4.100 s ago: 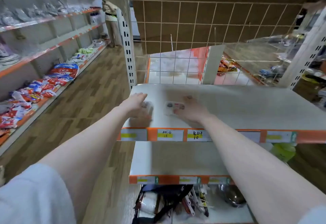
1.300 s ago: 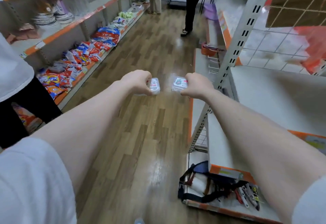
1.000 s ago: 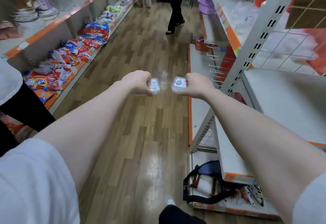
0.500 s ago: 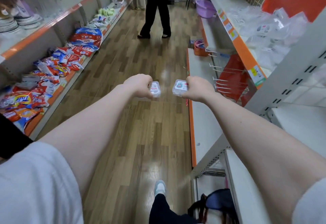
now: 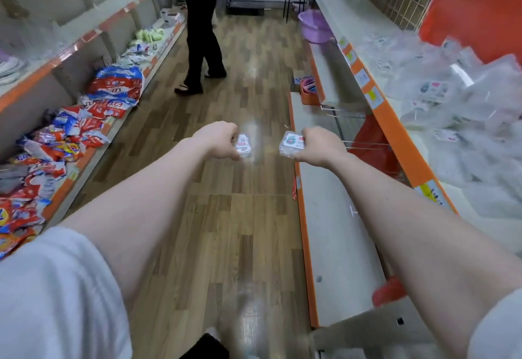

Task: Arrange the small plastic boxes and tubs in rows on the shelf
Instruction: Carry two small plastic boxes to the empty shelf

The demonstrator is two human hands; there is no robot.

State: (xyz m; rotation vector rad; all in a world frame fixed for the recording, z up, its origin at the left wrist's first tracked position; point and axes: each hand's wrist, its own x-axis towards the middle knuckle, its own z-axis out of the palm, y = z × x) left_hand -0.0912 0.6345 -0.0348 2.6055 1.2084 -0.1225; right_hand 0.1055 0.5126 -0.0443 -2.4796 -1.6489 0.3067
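Two small boxes in transit: left hand (image 5: pixel 219 139) grips left box (image 5: pixel 243 145), right hand (image 5: pixel 319 146) grips right box (image 5: pixel 291 144). Advice: keep both level, set down beside the clear pile (image 5: pixel 463 110).

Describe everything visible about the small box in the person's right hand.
The small clear plastic box is flat and rectangular with rounded corners, and its lid bears a label with a teal picture and a small red mark; the print is too blurred to read. It faces up, tilted slightly. The right hand grips its right side, holding it in the air over the aisle, touching nothing else.
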